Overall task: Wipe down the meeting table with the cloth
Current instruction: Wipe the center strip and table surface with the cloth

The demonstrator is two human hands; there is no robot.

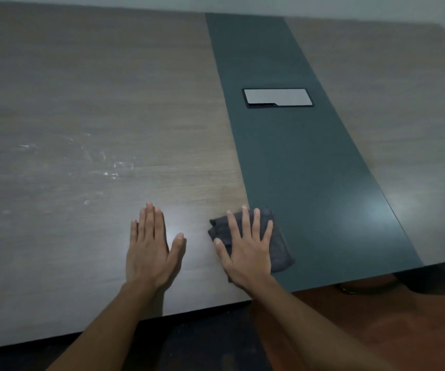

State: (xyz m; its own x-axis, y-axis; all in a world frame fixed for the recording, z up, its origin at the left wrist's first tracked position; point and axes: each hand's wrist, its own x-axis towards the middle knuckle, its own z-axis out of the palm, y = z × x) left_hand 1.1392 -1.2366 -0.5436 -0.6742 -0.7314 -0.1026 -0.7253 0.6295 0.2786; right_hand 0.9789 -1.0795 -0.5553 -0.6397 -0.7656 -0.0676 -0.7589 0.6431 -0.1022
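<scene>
The meeting table (82, 103) fills most of the view, wood-grained with a dark teal strip (283, 162) down its middle. A folded dark grey cloth (278, 246) lies near the front edge, where wood meets strip. My right hand (245, 247) presses flat on the cloth with fingers straight and spread. My left hand (151, 245) rests flat on the bare wood just left of it, fingers straight and together. Faint whitish smears (108, 167) mark the wood at the left.
A silver cable-box lid (277, 97) in a black frame is set into the teal strip farther back. The table's front edge (189, 311) runs below my wrists. A reddish-brown floor (376, 317) shows at the lower right, with a dark chair base (430, 282) under the table edge.
</scene>
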